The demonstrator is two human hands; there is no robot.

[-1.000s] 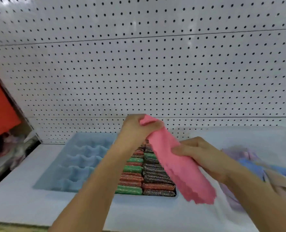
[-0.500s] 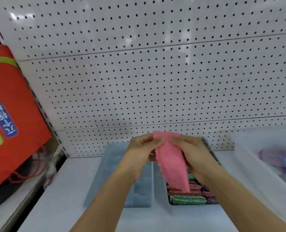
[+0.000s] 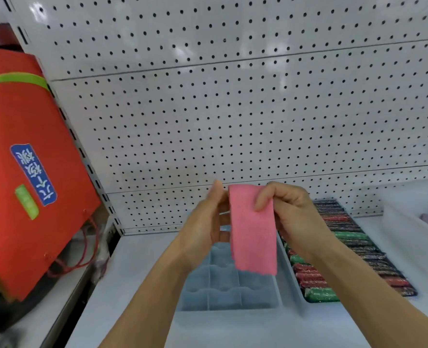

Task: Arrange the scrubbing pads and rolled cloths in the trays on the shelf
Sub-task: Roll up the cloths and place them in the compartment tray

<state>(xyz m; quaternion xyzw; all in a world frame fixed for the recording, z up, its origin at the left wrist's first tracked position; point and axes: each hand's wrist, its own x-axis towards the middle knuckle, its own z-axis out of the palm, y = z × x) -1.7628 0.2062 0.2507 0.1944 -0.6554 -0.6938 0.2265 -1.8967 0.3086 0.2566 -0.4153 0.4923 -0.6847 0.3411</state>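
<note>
Hands' grip pinching flat pink cloth (image 3: 254, 232) top, left hand (image 3: 207, 219), right hand (image 3: 289, 212), over compartmented tray (image 3: 229, 292).

Light: bright, even, from overhead
Glare: pale patches on the white perforated metal back panel (image 3: 233, 109), top left
Shadows: faint
Distortion: panel seams bow near the edges
Blur: right edge soft

Shop aisle, pegboard wall (image 3: 233, 116) (white), stocked shelf (image 3: 137, 285), merchandise trays (image 3: 233, 297)
</note>
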